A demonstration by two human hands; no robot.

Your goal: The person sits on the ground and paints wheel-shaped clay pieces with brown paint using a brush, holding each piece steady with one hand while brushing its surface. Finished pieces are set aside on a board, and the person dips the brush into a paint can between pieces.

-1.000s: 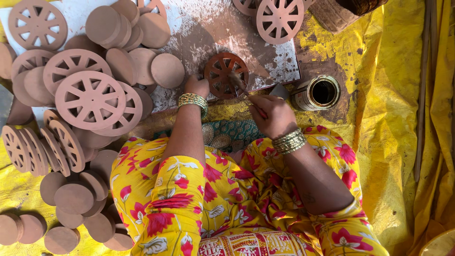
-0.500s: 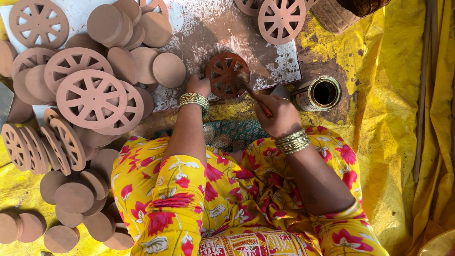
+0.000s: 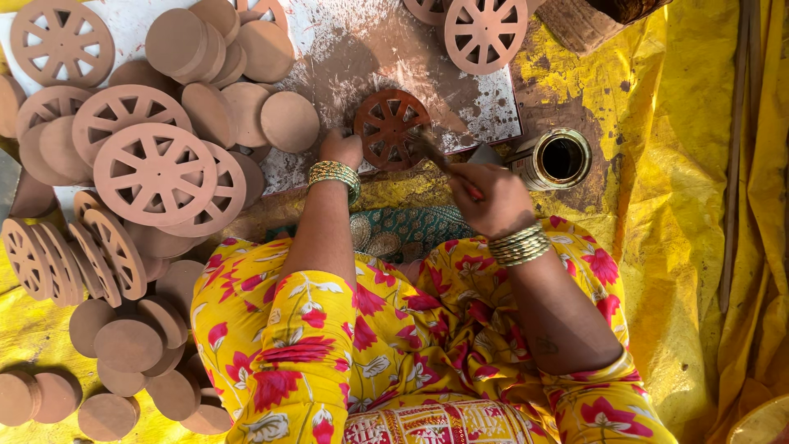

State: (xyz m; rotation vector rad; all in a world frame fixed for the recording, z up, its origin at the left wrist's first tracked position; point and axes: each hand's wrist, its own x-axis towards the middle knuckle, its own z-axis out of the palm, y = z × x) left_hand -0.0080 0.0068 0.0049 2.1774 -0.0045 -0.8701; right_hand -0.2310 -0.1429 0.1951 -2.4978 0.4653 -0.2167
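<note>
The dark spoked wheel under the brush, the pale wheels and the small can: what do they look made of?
Dark wheel: likely fired clay, coated glossy red-brown. Pale wheels: bare terracotta by their look, matte, dusty pink. Can: metal, with a shiny rim. The left hand steadies the dark wheel; the right hand holds a brush.

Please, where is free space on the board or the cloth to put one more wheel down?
Bare board lies between the dark red wheel and the plain discs. The yellow cloth right of the paint tin is free. Left side is crowded with stacked wheels.

Bright even daylight, soft shadows, sharp focus.
</note>
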